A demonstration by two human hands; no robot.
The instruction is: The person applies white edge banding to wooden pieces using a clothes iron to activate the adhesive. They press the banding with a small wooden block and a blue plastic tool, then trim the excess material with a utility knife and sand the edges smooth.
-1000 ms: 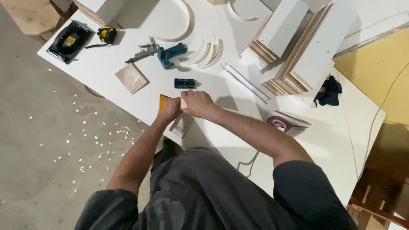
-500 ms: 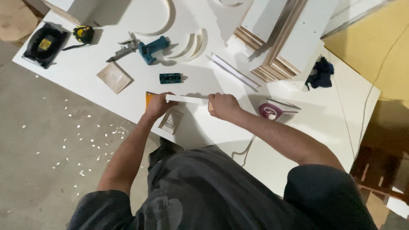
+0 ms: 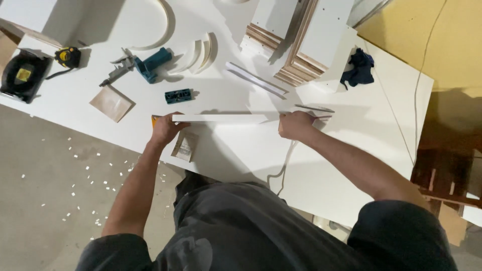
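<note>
A: What changed?
B: Hands, together a second ago, now apart: left hand (image 3: pixel 168 131) grasps the strip's (image 3: pixel 221 118) left end; right hand (image 3: pixel 296 125) clenched right of it, pulling white banding out across the table (image 3: pixel 351 150).

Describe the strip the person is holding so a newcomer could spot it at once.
On the big white worktable, look at the near edge in front of the person. A long, thin white strip lies level between the left hand and the right hand. Unlike the loose slanted strip further back, it is gripped at both ends.
</note>
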